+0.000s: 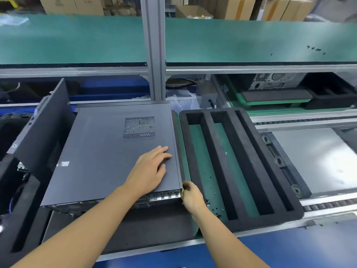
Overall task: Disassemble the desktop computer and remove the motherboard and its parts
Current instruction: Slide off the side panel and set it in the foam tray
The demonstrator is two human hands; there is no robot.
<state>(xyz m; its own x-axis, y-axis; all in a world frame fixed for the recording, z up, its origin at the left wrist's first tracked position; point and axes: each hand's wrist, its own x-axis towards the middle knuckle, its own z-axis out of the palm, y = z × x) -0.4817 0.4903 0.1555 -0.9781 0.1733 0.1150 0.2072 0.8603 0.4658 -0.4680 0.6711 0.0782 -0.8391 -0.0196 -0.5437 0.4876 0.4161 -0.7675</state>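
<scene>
A slotted black foam tray (pixel 218 161) lies on a green mat (pixel 204 161); cardboard boxes (pixel 237 6) stand behind.

Head camera looks forward and down, apparently close above computer case (pixel 106 151).

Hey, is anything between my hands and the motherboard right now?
Yes. The grey side panel covers the whole top of the computer case, and the left hand rests flat on it. The right hand holds a yellow tool at the case's near right corner.
</scene>
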